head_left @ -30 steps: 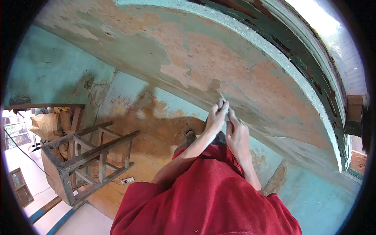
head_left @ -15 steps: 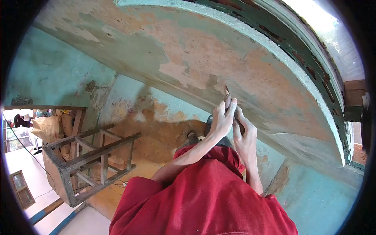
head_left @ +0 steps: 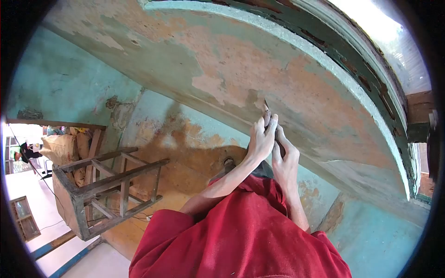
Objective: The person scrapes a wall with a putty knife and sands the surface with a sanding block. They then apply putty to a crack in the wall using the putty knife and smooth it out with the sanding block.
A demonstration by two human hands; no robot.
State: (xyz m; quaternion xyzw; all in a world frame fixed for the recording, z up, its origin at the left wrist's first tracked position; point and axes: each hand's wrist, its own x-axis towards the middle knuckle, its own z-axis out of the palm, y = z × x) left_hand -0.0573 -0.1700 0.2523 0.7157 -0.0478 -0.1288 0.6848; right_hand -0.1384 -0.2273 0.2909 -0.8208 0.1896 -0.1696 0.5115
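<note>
My left hand (head_left: 262,139) is closed around the dark handle of a scraper (head_left: 266,109), close to its blade. The narrow blade points up and its tip is at the plaster surface (head_left: 241,74), where green paint and bare pinkish patches show. Right beside it, my right hand (head_left: 285,160) is closed on the lower part of the handle, with a dark bit showing between thumb and fingers. The rest of the handle is hidden by the fingers.
A wooden stool or stand (head_left: 123,185) lies at the left, near a doorway with stuffed sacks (head_left: 60,148) beyond. A curved light-blue edge (head_left: 296,39) borders the plaster surface, with a window frame above. Stained blue wall (head_left: 380,236) continues at lower right.
Both hands and the scraper have shifted very slightly left in the picture. The whole view has moved a little, and the grip looks the same.
</note>
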